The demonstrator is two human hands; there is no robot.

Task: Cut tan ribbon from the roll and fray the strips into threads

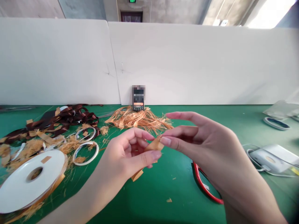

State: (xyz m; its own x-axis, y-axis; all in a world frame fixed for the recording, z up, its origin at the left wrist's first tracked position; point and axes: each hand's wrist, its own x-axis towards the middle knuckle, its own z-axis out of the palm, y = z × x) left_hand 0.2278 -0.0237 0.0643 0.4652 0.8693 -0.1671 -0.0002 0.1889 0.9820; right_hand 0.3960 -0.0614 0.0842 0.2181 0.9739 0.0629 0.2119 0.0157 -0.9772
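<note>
My left hand (127,152) and my right hand (193,143) are raised over the green mat, fingertips meeting. Between both thumbs and fingers they pinch a small piece of amber tape (154,145), and a further strip (137,175) hangs below my left hand. Behind the hands lies a heap of shredded amber tape strips (137,119). A large white tape roll (30,180) lies flat near my left hand, and small clear tape rings (85,153) lie just beyond it. The tape's exact material cannot be told.
A tangle of dark brown tape (63,119) lies at the far left. A phone (138,102) stands against the white partition (187,62). A red-rimmed ring (203,186) lies under my right wrist. A white device with cable (268,160) and a dark-centred ring (276,123) lie at the right.
</note>
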